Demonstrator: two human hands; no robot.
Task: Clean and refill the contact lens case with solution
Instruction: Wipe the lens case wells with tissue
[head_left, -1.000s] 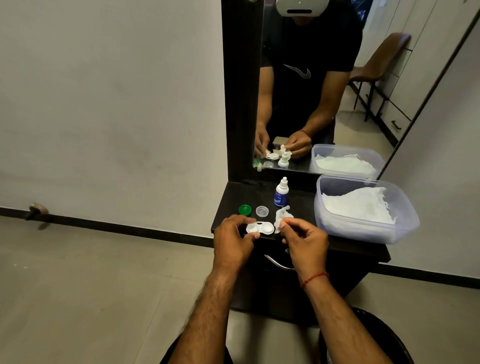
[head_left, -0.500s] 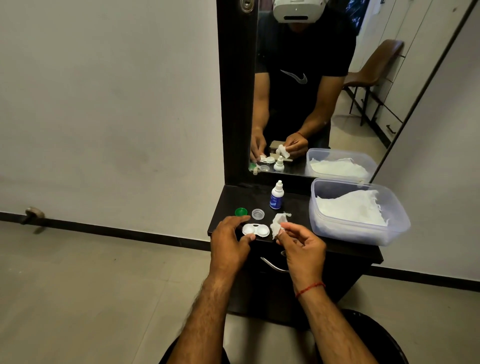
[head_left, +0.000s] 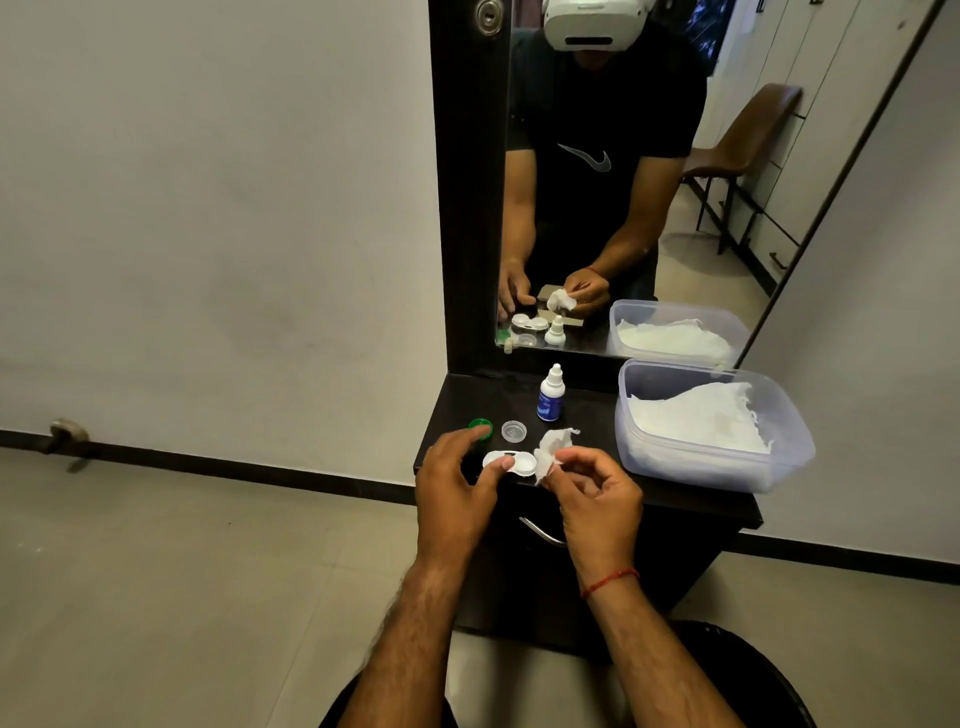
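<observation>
A white two-well contact lens case (head_left: 511, 462) lies uncapped at the front edge of a black dresser top (head_left: 587, 415). My left hand (head_left: 454, 493) steadies it, thumb on its left well. My right hand (head_left: 592, 493) pinches a small crumpled white tissue (head_left: 551, 449) just right of the case, touching its right well. Behind the case lie a green cap (head_left: 481, 427) and a clear cap (head_left: 514, 431). A small white solution bottle (head_left: 551, 394) with a blue label stands upright further back.
A clear plastic tub (head_left: 711, 457) holding white tissues sits on the right of the dresser top. A mirror (head_left: 623, 182) stands behind. A drawer handle (head_left: 540, 532) is below the front edge. A dark bin (head_left: 769, 670) sits on the floor at lower right.
My right hand has drawn back slightly, with the tissue now beside the case's right well. My left hand keeps hold of the case. The view tilted up a little.
</observation>
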